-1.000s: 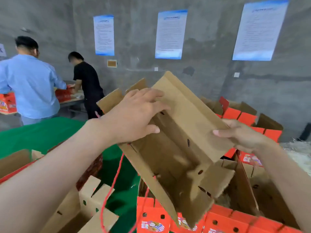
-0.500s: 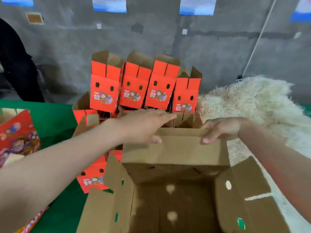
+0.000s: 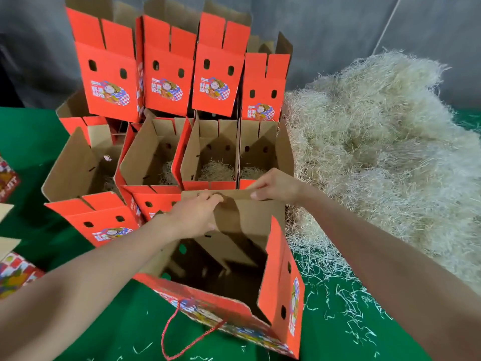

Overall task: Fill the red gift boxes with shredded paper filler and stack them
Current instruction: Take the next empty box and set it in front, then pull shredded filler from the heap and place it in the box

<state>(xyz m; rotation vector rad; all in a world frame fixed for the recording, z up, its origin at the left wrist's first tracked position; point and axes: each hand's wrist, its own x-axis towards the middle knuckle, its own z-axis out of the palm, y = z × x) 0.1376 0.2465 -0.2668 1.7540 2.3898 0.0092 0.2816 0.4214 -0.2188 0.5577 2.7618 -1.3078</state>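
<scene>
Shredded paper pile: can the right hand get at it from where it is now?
Probably yes. The right hand pinches the far flap of the open box; the shredded paper pile lies right beside it, nothing between. It must release the flap first.

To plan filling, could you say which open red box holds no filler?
The nearest box, whose far flap the left hand and right hand hold; the open ones behind show filler.
</scene>
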